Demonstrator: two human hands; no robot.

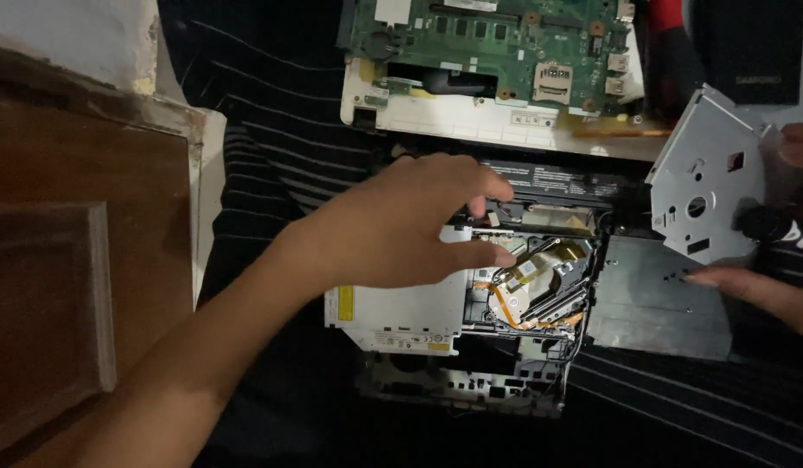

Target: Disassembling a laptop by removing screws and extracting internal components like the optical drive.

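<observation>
My left hand (401,225) reaches across from the lower left with its fingers spread. Its thumb and fingertips hover at the edge of an opened optical drive (401,308), a silver box with a yellow sticker. The drive's inner parts and orange ribbon cable (531,282) lie bare just right of my thumb. My right hand (765,295) comes in at the right edge and holds a silver metal cover plate (705,186), tilted up on its edge. A black rounded object (765,224) sits against the plate near that hand; I cannot tell what it is.
A green circuit board (497,43) sits in a white laptop shell (453,117) at the top. A long black bar with a label (557,182) lies behind the drive, and a flat black panel (653,299) lies to its right. Everything rests on dark striped cloth (280,147). A brown wooden panel (72,286) fills the left side.
</observation>
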